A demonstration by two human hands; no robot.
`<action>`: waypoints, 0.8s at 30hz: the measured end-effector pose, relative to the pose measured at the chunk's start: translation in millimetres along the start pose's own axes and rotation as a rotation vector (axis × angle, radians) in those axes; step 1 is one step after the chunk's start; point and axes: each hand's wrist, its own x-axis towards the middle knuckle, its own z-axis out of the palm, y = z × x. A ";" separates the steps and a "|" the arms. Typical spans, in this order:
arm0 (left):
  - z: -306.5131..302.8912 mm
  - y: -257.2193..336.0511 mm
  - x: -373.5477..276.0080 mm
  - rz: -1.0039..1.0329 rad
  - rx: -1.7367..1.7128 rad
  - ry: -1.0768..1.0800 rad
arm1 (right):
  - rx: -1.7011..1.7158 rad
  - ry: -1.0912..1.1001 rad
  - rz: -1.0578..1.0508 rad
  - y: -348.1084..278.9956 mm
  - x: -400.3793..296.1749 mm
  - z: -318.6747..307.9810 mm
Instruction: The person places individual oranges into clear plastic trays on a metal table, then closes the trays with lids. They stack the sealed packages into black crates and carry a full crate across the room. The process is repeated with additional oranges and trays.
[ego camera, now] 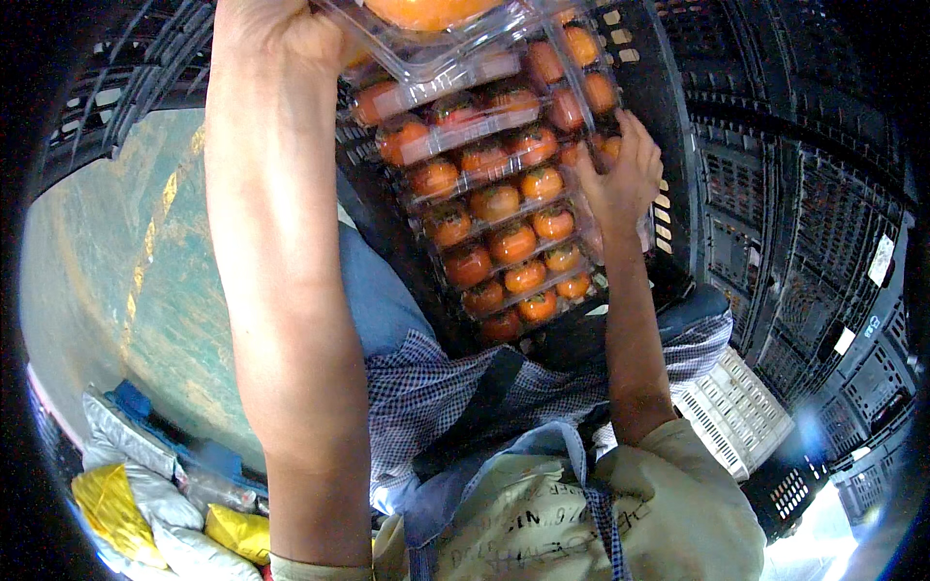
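Observation:
My left hand (309,33) is at the top edge, its fingers out of view. It supports a clear plastic clamshell pack (429,69) raised close to the camera, with a large orange fruit, seemingly a persimmon (429,11), inside. Below is a black plastic crate (389,243) holding several rows of clear packs of persimmons (516,243), stood on edge. My right hand (621,178) reaches into the crate's right side. Its thumb and fingers straddle a pack (570,109) set crosswise to the rows; the fingertips lie against the plastic and fruit.
Stacked black crates (828,210) rise on the right, with a pale slatted crate (737,414) lower down. More black crates (109,94) stand at upper left. A worn green floor (189,290) bears a yellow line (149,240). Silver and yellow bags (109,501) lie at lower left.

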 end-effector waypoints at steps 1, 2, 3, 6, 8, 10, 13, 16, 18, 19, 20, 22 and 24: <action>0.0 0.0 -0.4 -0.005 -0.003 -0.011 | 0.006 -0.001 0.004 -0.4 0.2 -0.3; -0.1 -0.1 -1.1 -0.011 -0.006 -0.021 | 0.012 -0.003 0.008 -0.6 0.0 -0.5; 1.0 0.3 -1.4 -0.016 -0.007 -0.029 | 0.010 -0.004 0.011 -0.6 0.2 -0.5; -0.3 -0.6 0.5 -0.021 -0.016 -0.042 | 0.004 -0.007 0.015 -0.8 0.3 -1.0; -0.8 -0.6 0.1 -0.013 -0.015 -0.044 | 0.000 -0.006 0.010 -1.4 0.2 -2.0; 0.7 -0.9 -1.9 0.007 0.002 -0.043 | 0.000 -0.009 0.010 -1.1 0.5 -1.2; 2.3 -0.5 -5.4 0.043 0.032 -0.039 | 0.009 -0.005 0.009 -2.5 0.9 -0.7; 0.7 -0.8 -2.5 0.003 0.022 -0.054 | 0.005 -0.007 0.022 -2.3 1.0 -1.0; 0.1 -5.1 1.4 -0.004 0.024 -0.058 | -0.002 -0.008 0.035 -0.8 0.4 -0.3; 0.4 -0.7 0.6 0.020 0.043 -0.034 | 0.012 -0.011 0.026 -4.2 2.6 -0.9; 0.9 3.6 0.2 0.043 0.063 -0.011 | 0.026 -0.013 0.018 -7.4 5.1 -1.3; 2.4 -1.5 1.6 0.052 0.089 0.001 | 0.030 -0.016 0.032 -4.3 3.6 0.9; 7.0 -5.5 -0.3 0.022 0.101 -0.042 | 0.010 -0.033 0.061 -0.3 2.1 1.5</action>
